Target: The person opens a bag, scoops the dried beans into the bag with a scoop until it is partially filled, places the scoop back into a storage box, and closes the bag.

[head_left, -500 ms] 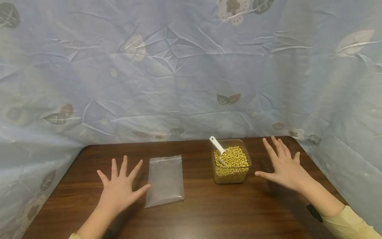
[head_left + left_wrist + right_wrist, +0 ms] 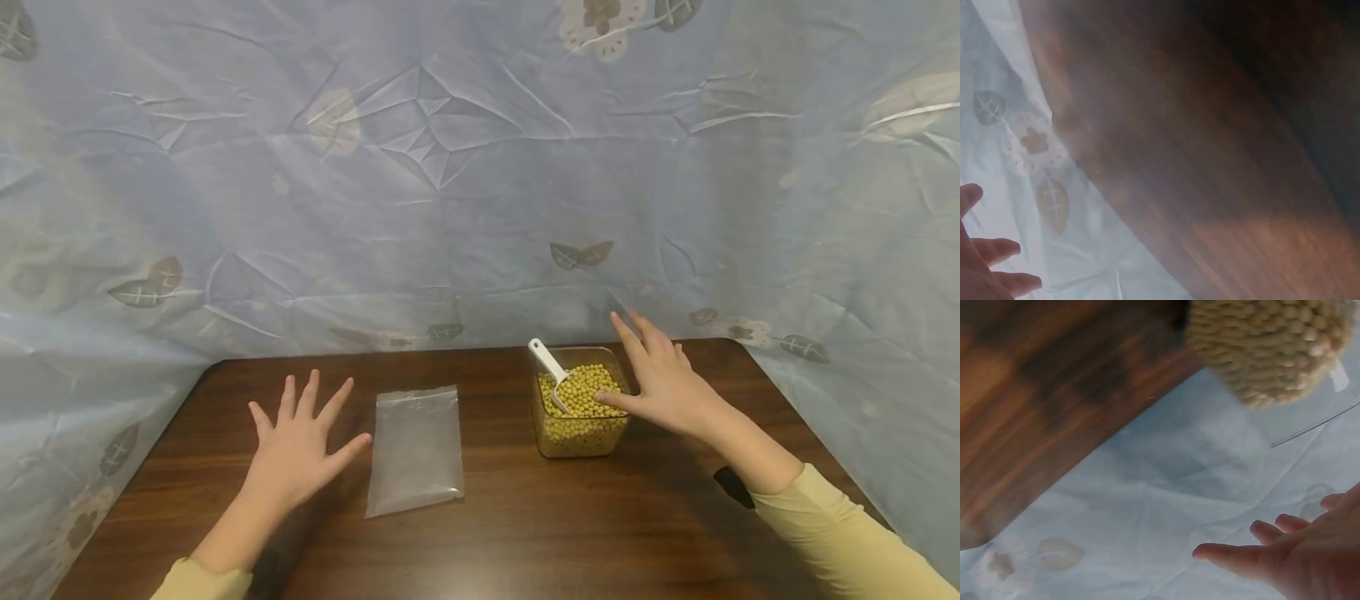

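Note:
My left hand (image 2: 288,458) hovers over the table with its fingers spread, holding nothing; its thumb tip is close to the left edge of a clear plastic zip bag (image 2: 416,454) lying flat. To the right, a clear square container (image 2: 577,446) holds many yellow soybean-like beans (image 2: 588,392). A white scoop (image 2: 547,360) leans in it, handle up toward the back left. My right hand (image 2: 667,387), fingers spread, is at the container's right side, the thumb in front of the beans; whether it touches the rim I cannot tell. The right wrist view shows the beans (image 2: 1266,350) through the container wall.
The dark brown wooden table (image 2: 495,550) has rounded back corners. A pale blue patterned cloth (image 2: 480,208) hangs behind it and along both sides. A black band (image 2: 733,487) shows under the right wrist.
My right hand has moved left, from beside the container to its right edge. The left hand has shifted slightly. Bag, container and scoop stay in place.

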Demonstrator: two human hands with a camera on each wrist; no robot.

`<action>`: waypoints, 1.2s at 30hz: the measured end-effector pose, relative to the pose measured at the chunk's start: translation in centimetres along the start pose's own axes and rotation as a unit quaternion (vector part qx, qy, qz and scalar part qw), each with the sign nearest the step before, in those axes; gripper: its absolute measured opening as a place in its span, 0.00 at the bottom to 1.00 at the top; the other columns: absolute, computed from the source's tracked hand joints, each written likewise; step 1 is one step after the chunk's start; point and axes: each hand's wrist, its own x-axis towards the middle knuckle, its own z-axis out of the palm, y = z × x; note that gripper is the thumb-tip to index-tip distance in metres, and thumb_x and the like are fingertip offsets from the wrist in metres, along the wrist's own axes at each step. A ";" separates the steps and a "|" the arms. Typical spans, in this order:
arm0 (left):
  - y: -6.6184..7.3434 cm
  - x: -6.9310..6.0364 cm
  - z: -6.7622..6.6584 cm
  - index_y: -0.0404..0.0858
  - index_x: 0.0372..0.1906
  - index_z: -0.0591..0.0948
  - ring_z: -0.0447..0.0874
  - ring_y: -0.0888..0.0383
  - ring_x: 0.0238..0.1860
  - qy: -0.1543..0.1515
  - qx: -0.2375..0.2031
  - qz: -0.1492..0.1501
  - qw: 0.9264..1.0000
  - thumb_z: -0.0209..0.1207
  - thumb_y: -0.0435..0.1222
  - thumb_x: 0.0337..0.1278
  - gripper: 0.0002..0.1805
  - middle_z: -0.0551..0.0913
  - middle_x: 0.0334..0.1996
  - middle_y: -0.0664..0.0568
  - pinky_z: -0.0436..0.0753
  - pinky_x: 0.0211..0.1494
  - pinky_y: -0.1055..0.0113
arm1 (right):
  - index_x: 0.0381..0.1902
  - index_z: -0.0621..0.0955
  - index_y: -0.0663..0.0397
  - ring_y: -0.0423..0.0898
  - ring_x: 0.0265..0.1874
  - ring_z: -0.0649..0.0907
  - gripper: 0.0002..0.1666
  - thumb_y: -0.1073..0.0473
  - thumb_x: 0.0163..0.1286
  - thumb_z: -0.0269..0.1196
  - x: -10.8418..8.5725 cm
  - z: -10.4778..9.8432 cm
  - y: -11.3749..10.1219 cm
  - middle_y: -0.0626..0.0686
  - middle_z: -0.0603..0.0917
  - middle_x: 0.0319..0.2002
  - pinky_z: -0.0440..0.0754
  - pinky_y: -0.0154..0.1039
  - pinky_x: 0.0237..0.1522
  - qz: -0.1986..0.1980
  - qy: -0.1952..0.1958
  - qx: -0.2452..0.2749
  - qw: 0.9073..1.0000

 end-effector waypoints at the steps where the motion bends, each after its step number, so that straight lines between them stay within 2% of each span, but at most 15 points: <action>1: 0.0 0.1 -0.1 0.51 0.84 0.61 0.46 0.17 0.80 -0.002 -0.007 -0.001 1.000 0.59 0.66 0.67 0.48 0.54 0.82 0.26 0.43 0.65 0.07 | 0.88 0.39 0.47 0.75 0.82 0.53 0.69 0.31 0.70 0.68 0.3 0.0 -0.5 0.69 0.46 0.85 0.55 0.85 0.71 -0.006 0.003 0.005 1.000; 6: 0.0 0.6 -0.5 0.49 0.85 0.59 0.48 0.18 0.80 -0.015 -0.030 -0.010 0.999 0.57 0.65 0.70 0.47 0.54 0.82 0.26 0.43 0.66 0.07 | 0.88 0.42 0.50 0.73 0.82 0.55 0.68 0.33 0.70 0.69 1.9 0.1 -2.7 0.68 0.48 0.85 0.56 0.79 0.76 -0.048 0.018 0.025 0.998; 9: -0.1 0.7 -0.6 0.49 0.86 0.58 0.49 0.19 0.80 -0.020 -0.046 -0.021 0.999 0.55 0.65 0.72 0.46 0.54 0.82 0.26 0.45 0.67 0.09 | 0.88 0.44 0.48 0.71 0.82 0.55 0.66 0.33 0.70 0.69 2.5 0.4 -4.2 0.66 0.49 0.85 0.63 0.76 0.75 -0.066 0.016 0.049 0.996; 14: -0.3 1.0 -0.6 0.46 0.86 0.57 0.52 0.20 0.80 -0.026 -0.097 -0.040 0.994 0.53 0.63 0.76 0.45 0.55 0.82 0.25 0.52 0.71 0.14 | 0.88 0.45 0.42 0.66 0.84 0.56 0.64 0.34 0.70 0.69 3.2 0.8 -6.4 0.61 0.49 0.86 0.74 0.73 0.69 -0.092 0.007 0.088 0.992; 18: -0.5 1.2 -0.5 0.41 0.85 0.58 0.57 0.19 0.78 -0.025 -0.132 -0.044 0.990 0.51 0.60 0.79 0.43 0.58 0.80 0.24 0.59 0.71 0.17 | 0.88 0.47 0.42 0.63 0.84 0.56 0.61 0.35 0.72 0.69 3.9 1.4 -7.9 0.59 0.50 0.86 0.74 0.69 0.71 -0.122 0.003 0.124 0.985; 22: -0.4 1.3 -0.3 0.38 0.84 0.59 0.60 0.20 0.76 -0.025 -0.170 -0.049 0.984 0.50 0.59 0.80 0.42 0.60 0.79 0.24 0.64 0.71 0.20 | 0.87 0.51 0.46 0.59 0.85 0.56 0.58 0.39 0.73 0.69 4.6 2.3 -9.3 0.57 0.53 0.86 0.68 0.66 0.78 -0.152 0.010 0.160 0.975; 26: -0.2 1.3 -0.1 0.35 0.84 0.60 0.60 0.23 0.77 -0.033 -0.215 -0.063 0.974 0.49 0.58 0.82 0.41 0.61 0.79 0.25 0.64 0.73 0.23 | 0.86 0.56 0.52 0.59 0.84 0.60 0.57 0.26 0.74 0.61 5.3 3.5 -10.6 0.58 0.58 0.84 0.65 0.66 0.80 -0.181 0.026 0.192 0.964; 29: 0.1 1.4 0.2 0.34 0.83 0.61 0.59 0.25 0.79 -0.039 -0.248 -0.074 0.965 0.47 0.58 0.83 0.40 0.61 0.80 0.27 0.62 0.76 0.25 | 0.85 0.58 0.54 0.59 0.83 0.62 0.60 0.20 0.73 0.55 5.7 4.7 -11.3 0.58 0.61 0.83 0.64 0.66 0.80 -0.185 0.023 0.220 0.958; 33: 0.4 1.5 0.8 0.33 0.82 0.62 0.59 0.27 0.80 -0.045 -0.280 -0.088 0.955 0.46 0.58 0.83 0.40 0.62 0.80 0.28 0.62 0.78 0.27 | 0.84 0.60 0.56 0.59 0.82 0.63 0.52 0.36 0.75 0.65 5.8 6.1 -12.3 0.60 0.64 0.81 0.64 0.63 0.81 -0.164 0.000 0.250 0.954; 36: 0.7 1.8 1.3 0.33 0.81 0.63 0.61 0.28 0.79 -0.050 -0.298 -0.097 0.948 0.49 0.58 0.82 0.40 0.65 0.79 0.28 0.63 0.78 0.29 | 0.83 0.62 0.57 0.60 0.80 0.66 0.47 0.49 0.74 0.69 5.8 7.0 -12.9 0.61 0.67 0.79 0.67 0.62 0.79 -0.146 -0.017 0.271 0.951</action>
